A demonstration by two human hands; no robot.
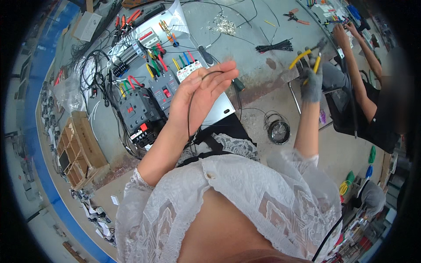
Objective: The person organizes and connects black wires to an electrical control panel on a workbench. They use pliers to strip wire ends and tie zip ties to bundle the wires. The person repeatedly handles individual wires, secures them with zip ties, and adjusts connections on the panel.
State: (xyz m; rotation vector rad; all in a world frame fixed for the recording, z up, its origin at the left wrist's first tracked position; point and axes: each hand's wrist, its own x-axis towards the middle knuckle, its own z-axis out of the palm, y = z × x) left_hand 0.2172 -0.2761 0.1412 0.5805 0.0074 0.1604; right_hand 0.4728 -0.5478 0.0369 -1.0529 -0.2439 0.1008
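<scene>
White blouse, left grip holding wire across its palm, right grip clasping pliers

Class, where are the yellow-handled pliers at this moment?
In the head view, the yellow-handled pliers are right of centre near the top, in the gloved right hand, between the bundle of black strips and the co-worker's hands.

Bare left hand out front, palm showing, fingers extended rightward, slightly bent, left forearm angled inward! Wide right, the grey-gloved right hand is curled, right forearm pointing straight ahead.
</scene>
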